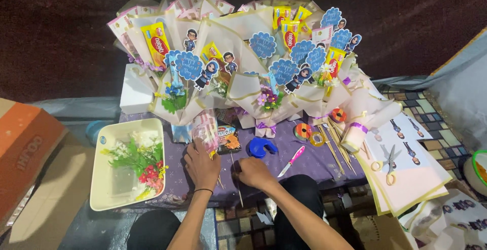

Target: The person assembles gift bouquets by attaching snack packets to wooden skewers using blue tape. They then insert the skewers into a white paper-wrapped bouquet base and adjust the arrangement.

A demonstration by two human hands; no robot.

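Thin wooden skewer (236, 179), glossy snack packet (229, 139)

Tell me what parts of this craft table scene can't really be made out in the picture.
- Head view: what the left hand and right hand pinch is hidden by their own fingers; only a thin wooden skewer pokes out below.
- The green-rimmed bowl is cut off by the right edge.
- The orange cardboard box runs off the left edge.
- The background beyond the bouquets is too dark.
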